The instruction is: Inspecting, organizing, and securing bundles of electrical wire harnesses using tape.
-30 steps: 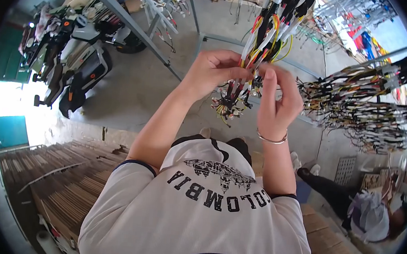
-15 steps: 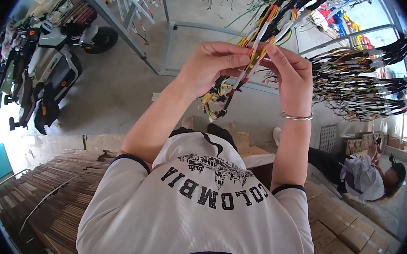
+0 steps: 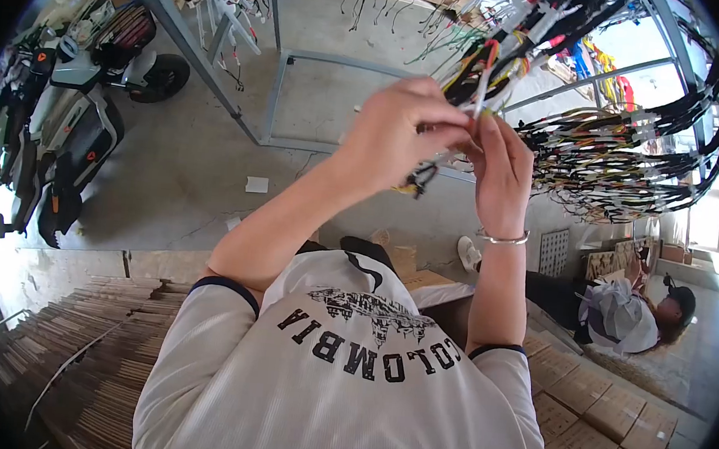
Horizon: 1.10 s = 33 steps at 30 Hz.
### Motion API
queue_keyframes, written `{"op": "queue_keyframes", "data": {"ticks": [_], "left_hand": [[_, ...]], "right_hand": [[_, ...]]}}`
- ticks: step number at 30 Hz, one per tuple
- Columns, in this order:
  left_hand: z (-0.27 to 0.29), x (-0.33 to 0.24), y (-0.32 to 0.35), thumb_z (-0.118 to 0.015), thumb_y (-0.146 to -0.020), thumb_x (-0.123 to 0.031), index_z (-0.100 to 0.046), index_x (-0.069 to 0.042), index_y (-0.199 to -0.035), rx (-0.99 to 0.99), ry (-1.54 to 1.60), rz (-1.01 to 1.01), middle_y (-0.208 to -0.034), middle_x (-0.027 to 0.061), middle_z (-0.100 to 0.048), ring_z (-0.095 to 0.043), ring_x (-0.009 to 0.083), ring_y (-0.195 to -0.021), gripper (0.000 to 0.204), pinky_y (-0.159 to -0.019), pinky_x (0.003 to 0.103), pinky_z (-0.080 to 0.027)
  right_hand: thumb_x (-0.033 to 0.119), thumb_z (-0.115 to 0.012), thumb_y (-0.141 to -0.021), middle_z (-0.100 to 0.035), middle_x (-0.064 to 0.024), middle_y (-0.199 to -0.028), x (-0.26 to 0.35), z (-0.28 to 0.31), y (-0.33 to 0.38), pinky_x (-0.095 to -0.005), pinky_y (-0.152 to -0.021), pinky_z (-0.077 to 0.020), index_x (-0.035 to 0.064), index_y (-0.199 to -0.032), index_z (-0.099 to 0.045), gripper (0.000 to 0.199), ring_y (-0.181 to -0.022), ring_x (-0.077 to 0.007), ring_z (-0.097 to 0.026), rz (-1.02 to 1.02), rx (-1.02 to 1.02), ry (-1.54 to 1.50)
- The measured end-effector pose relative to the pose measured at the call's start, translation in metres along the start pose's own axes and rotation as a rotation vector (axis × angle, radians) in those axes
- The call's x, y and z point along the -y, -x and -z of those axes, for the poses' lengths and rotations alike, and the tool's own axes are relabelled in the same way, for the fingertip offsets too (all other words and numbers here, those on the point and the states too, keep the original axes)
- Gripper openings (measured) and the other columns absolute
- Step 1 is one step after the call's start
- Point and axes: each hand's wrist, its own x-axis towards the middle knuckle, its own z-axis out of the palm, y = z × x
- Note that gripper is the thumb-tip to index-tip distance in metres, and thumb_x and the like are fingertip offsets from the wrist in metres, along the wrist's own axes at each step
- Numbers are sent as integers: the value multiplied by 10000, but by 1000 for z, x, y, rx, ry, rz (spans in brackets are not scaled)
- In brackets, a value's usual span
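A wire harness (image 3: 482, 79) with yellow, white, orange and black wires hangs down to both my hands from a larger bundle of black cables (image 3: 565, 20). My left hand (image 3: 406, 130) is closed, its thumb and fingertips pinching the wires close to the other hand. Beside it my right hand (image 3: 503, 164), with a silver bangle at the wrist, pinches the same strands between thumb and fingers. The fingertips nearly meet, and the exact wire between them is hidden. Under my left hand, loose connector ends (image 3: 419, 181) stick out.
Many more harnesses (image 3: 613, 165) hang on a grey metal frame (image 3: 339, 62) at the right. A scooter (image 3: 87, 107) stands at the left. Flattened cardboard (image 3: 117, 357) is stacked lower left, cartons (image 3: 591, 416) lower right. Another person (image 3: 621, 312) is low at the right.
My left hand has moved right and turned over the wires, closing in on my right hand. My right hand has shifted slightly down and left, and the lower harness end is now mostly covered.
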Motion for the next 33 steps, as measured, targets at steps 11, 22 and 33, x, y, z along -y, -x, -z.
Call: {"op": "queue_keyframes", "data": {"ticks": [11,22,33], "left_hand": [[-13,56,23,-628,-874,-90,-666,-30,-1072,-139,442,344,-967,89,-662,-625,135,-826,210,-704,270,-490],[-36,51,-5,-769,-744,-146,-567,-63,-1020,-415,-382,-185,-891,82,-554,-556,260,-767,352,-672,350,-477],[-34,62,-17,-656,-736,12,-597,-70,-942,-345,-219,-109,-874,104,-603,-598,306,-755,229,-631,393,-495]], "right_hand": [[227,-470,-978,-339,50,-529,38,49,31,-270,-446,-227,46,-853,-474,220,-435,-72,-257,-170,416,-507],[263,-454,-993,-390,23,-450,49,73,45,-291,-344,-176,-44,-856,-499,339,-337,-67,-286,-250,518,-711],[244,-438,-996,-422,-5,-598,45,56,34,-270,-502,-259,30,-811,-517,293,-509,-100,-328,-222,348,-441]]}}
